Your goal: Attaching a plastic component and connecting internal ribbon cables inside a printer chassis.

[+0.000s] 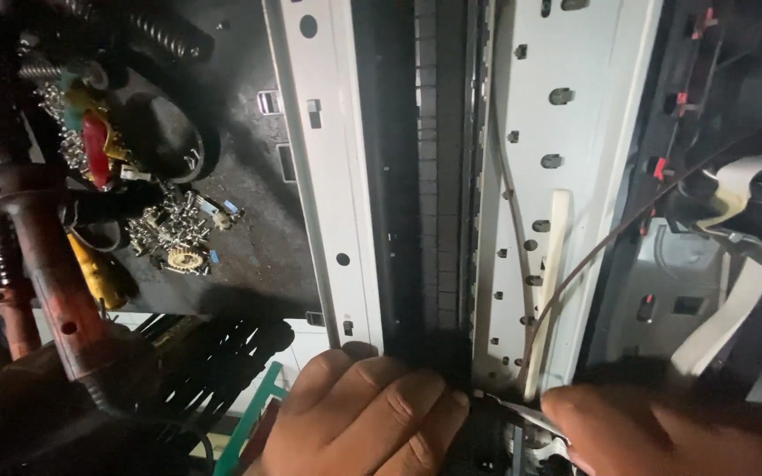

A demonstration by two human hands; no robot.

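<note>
At the near end of the white metal chassis [522, 176], the left hand [363, 414] presses curled fingers down, gripping nothing; the right hand [663, 432] pinches a thin metal tool [522, 410].

The panel [575, 141] above the hands was white, dotted with dark oval holes. Between its two halves ran a black strip [438, 176] in a grid of small squares. Left of the left hand [359, 414] stood a rust-red post [46, 264], with silver screws [165, 225] and a yellow gear [185, 258] beyond. A thin brown wire [593, 251] rose above the right hand [672, 432].
</note>
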